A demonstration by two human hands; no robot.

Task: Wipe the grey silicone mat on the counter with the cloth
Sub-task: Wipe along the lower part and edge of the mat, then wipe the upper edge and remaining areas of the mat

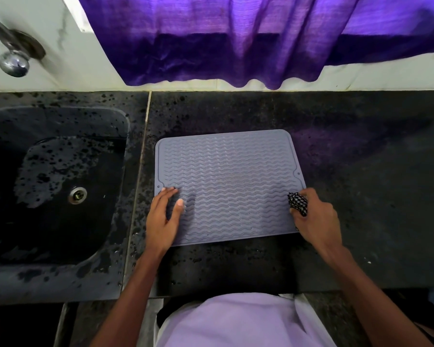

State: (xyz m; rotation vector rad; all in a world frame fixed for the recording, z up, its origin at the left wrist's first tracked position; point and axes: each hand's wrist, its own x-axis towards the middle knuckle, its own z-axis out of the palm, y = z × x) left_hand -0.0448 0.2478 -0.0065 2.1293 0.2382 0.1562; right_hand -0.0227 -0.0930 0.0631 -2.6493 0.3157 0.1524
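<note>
Two hands at wavy-ridged grey mat (pixel 231 186): left hand (pixel 162 219) flat, right hand (pixel 316 219) clutching cloth (pixel 298 202).

Dark speckled stone counter (pixel 361 196), water-spotted, with a pale seam (pixel 142 151) running front to back. A grey rectangular silicone mat (pixel 231 176) with wavy ridges lies flat on it just right of the seam. A dark sink basin (pixel 60 171) is sunk into the slab on the seam's left.

Mat (pixel 231 181): grey silicone, matt, ribbed in wavy ridges. Cloth (pixel 298 203): woven, black-and-white check. Tabletop (pixel 361 171): dark speckled stone, dull. Tap (pixel 13 61): polished metal. Curtain (pixel 236 41): purple textured fabric.
</note>
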